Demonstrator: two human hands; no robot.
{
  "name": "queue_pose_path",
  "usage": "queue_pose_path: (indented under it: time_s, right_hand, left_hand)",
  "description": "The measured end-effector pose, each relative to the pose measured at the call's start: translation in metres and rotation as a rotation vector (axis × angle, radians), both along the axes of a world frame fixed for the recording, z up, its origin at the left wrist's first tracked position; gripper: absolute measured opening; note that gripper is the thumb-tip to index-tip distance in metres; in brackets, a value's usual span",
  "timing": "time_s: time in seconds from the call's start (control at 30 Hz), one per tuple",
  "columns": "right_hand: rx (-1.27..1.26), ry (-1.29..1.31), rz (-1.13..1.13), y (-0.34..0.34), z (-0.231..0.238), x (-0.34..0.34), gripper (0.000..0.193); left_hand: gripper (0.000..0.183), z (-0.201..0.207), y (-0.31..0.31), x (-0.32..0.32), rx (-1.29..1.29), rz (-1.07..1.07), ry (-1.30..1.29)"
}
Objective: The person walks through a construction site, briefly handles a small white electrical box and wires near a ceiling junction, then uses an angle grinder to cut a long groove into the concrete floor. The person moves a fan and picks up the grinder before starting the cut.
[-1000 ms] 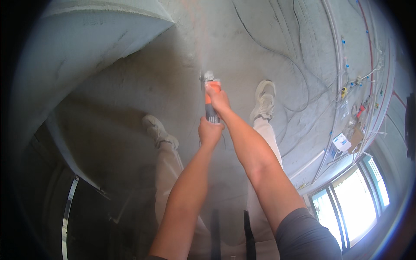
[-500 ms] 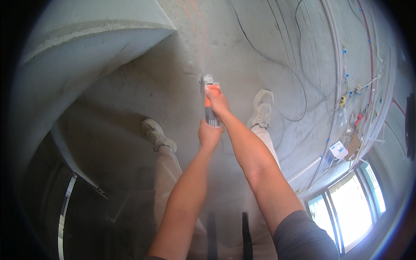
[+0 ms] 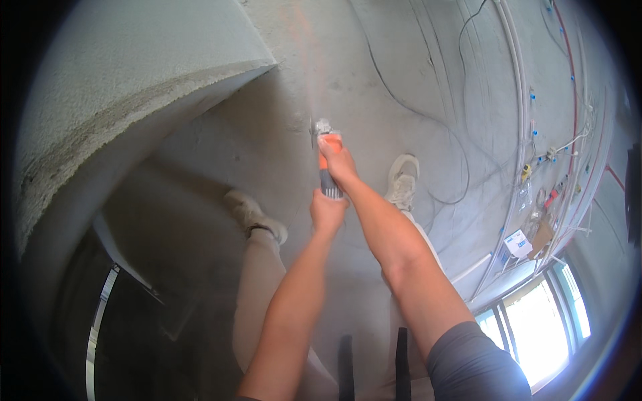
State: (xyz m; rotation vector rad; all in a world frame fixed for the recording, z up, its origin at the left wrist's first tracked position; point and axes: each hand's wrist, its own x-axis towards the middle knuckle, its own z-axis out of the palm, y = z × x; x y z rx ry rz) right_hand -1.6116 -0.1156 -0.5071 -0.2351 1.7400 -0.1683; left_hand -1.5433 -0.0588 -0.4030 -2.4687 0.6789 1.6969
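Both my hands grip an orange and dark grey angle grinder (image 3: 325, 167), held out in front of me over the concrete floor. My right hand (image 3: 340, 162) wraps its orange body near the metal head. Behind it, my left hand (image 3: 328, 210) closes round the dark rear end. The thin disc (image 3: 313, 132) stands on edge at the left of the head, at the floor. Ahead of the disc, a faint reddish line (image 3: 304, 40) runs away along the floor. Dust blurs the surface around the tool.
A concrete wall corner (image 3: 267, 61) juts in from the left. Loose dark cable (image 3: 401, 103) curls across the floor at right. Pipes (image 3: 518, 100), a small white box (image 3: 517, 244) and a red tool (image 3: 552, 196) lie farther right. My shoes (image 3: 404, 175) stand either side of the grinder.
The grinder and both hands sit slightly lower in the view, still in the same grip. My left foot has shifted right and turned; the wall corner fills more of the left side.
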Motion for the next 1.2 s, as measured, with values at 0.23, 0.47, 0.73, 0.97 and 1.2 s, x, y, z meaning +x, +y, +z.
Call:
queue_pose_path:
  time_s: [0.23, 0.47, 0.73, 0.97, 1.2]
  right_hand:
    - [0.009, 0.064, 0.069, -0.01, 0.011, -0.001, 0.065]
    - [-0.015, 0.163, 0.122, -0.011, 0.0, 0.001, 0.067]
    - [0.028, 0.097, 0.137, -0.033, -0.003, -0.007, 0.07]
    - [0.082, 0.115, 0.197, -0.058, 0.011, -0.012, 0.072]
    - [0.081, 0.071, 0.143, -0.064, 0.0, -0.013, 0.07]
  left_hand:
    - [0.049, -0.003, -0.004, 0.004, -0.005, 0.014, 0.022]
    - [0.049, 0.0, -0.014, 0.001, -0.008, 0.044, 0.007]
    - [0.05, 0.0, -0.032, -0.01, 0.021, 0.076, 0.0]
    - [0.051, -0.006, -0.046, -0.014, 0.061, 0.094, 0.028]
    - [0.051, -0.001, -0.056, -0.019, 0.015, 0.122, 0.011]
